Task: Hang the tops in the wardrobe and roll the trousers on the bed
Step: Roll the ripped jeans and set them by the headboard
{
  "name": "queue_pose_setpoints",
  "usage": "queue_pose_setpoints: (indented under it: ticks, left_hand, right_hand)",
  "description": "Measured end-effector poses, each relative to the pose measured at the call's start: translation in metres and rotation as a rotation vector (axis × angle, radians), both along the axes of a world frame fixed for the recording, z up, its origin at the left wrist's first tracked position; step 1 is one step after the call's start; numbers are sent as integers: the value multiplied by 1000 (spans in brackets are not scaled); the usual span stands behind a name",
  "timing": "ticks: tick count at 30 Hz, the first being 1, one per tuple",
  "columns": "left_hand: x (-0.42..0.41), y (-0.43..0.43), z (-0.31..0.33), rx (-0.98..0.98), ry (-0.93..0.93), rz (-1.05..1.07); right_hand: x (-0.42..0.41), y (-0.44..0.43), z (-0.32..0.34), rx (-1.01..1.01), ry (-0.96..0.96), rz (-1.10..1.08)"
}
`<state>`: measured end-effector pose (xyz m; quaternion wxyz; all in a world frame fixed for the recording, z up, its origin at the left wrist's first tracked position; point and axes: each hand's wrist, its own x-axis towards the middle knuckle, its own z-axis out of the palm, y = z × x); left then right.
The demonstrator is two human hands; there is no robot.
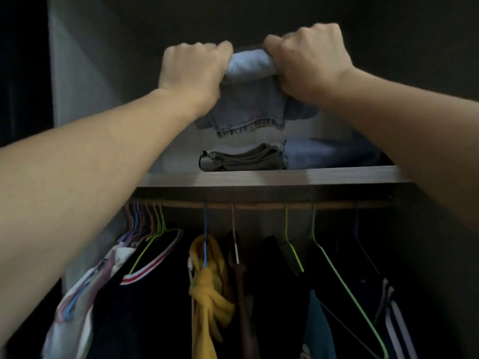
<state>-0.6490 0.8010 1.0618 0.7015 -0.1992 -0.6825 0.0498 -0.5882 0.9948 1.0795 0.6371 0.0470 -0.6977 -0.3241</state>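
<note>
Both hands are reaching up into the wardrobe [77,81]. The left hand [193,71] and the right hand [308,63] are each curling tightly around an end of the rolled jeans [248,99], holding them above the shelf [272,178]. Grey folded trousers [246,158] are lying on that shelf beside more denim [329,154]. Tops are hanging on hangers [334,263] from the rail [259,205] below, a yellow top [210,288] among them.

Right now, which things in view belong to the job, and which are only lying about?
Job: rolled jeans, gripped by left hand and right hand; yellow top hanging on the rail.
Lying about: folded grey garment and folded blue cloth on the shelf.
</note>
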Motion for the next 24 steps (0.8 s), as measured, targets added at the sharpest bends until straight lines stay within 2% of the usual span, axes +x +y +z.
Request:
queue_pose_setpoints:
  ticks: [7, 20, 24]
  left_hand:
    - [-96, 4, 25, -51, -3, 17]
    - [-245, 50, 78, -192, -19, -28]
    - [-282, 67, 52, -355, -31, -18]
  right_hand:
    - [-89, 2, 24, 32, -21, -61]
    - [-210, 38, 67, 42, -93, -310]
    - [-237, 56, 39, 140, -225, -393]
